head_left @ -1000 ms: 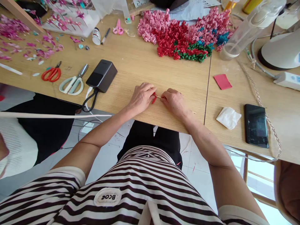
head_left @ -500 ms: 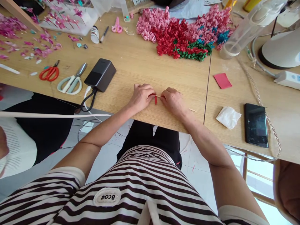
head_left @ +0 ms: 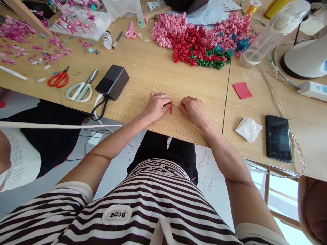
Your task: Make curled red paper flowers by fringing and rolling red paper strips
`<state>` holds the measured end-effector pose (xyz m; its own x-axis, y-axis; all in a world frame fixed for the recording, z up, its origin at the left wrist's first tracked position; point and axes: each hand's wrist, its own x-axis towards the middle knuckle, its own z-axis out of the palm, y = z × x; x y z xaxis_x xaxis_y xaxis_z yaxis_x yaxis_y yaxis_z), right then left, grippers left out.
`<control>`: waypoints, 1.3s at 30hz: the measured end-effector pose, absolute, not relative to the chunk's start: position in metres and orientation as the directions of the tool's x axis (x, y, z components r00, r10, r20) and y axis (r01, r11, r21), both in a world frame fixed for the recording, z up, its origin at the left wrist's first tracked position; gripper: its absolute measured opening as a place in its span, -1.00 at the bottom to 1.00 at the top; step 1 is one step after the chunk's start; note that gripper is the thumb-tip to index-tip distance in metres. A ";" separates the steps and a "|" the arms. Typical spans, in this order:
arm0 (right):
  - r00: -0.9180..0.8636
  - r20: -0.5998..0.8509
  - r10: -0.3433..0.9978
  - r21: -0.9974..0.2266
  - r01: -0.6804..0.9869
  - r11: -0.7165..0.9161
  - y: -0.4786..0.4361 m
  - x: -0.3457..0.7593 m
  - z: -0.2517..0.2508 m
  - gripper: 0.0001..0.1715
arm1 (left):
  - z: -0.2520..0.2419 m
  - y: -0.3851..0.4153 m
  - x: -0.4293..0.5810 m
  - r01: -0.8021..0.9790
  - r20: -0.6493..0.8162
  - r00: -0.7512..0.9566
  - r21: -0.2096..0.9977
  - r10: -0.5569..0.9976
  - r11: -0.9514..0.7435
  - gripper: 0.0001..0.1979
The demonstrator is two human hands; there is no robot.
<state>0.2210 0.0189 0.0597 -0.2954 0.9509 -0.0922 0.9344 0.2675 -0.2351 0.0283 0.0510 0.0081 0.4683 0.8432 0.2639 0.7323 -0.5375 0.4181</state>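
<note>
My left hand rests on the wooden table near its front edge, its fingertips pinching a narrow red paper strip. My right hand is closed around a thin wooden stick. The stick's tip points at the red strip, and its far end pokes out past my right wrist. The gap between my hands is small. Where the strip meets my left fingers is hidden, so its full length cannot be seen.
Behind my hands lie a black power bank, orange scissors, pale-handled scissors and a heap of curled paper. To the right are a red paper square, a tissue and a black phone.
My right hand has moved slightly to the right, away from my left. The red strip has gone from slanted to nearly upright, and less of it shows.
</note>
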 end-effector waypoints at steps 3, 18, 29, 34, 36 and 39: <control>-0.324 -0.077 0.943 -0.264 0.919 0.294 0.019 0.222 0.059 -0.69 | 0.007 0.054 0.028 0.720 0.281 0.461 0.437 0.842 -0.540 -0.78; -0.524 0.006 0.852 -0.424 0.770 0.477 0.014 0.220 0.045 -0.68 | -0.005 -0.004 -0.006 0.748 0.481 0.390 0.332 0.785 -0.575 -0.77; -0.546 -0.025 0.837 -0.387 0.778 0.496 0.008 0.214 0.047 -0.64 | -0.006 -0.016 -0.002 0.767 0.451 0.439 0.262 0.777 -0.586 -0.68; -0.552 -0.045 0.833 -0.371 0.783 0.499 0.009 0.213 0.047 -0.62 | -0.006 -0.017 -0.002 0.776 0.437 0.439 0.256 0.785 -0.577 -0.67; -0.551 -0.051 0.833 -0.369 0.785 0.497 0.009 0.213 0.048 -0.62 | -0.006 -0.018 -0.002 0.775 0.436 0.439 0.260 0.786 -0.577 -0.66; -0.551 -0.054 0.833 -0.367 0.787 0.496 0.009 0.213 0.049 -0.62 | -0.006 -0.018 -0.002 0.777 0.419 0.429 0.282 0.801 -0.563 -0.66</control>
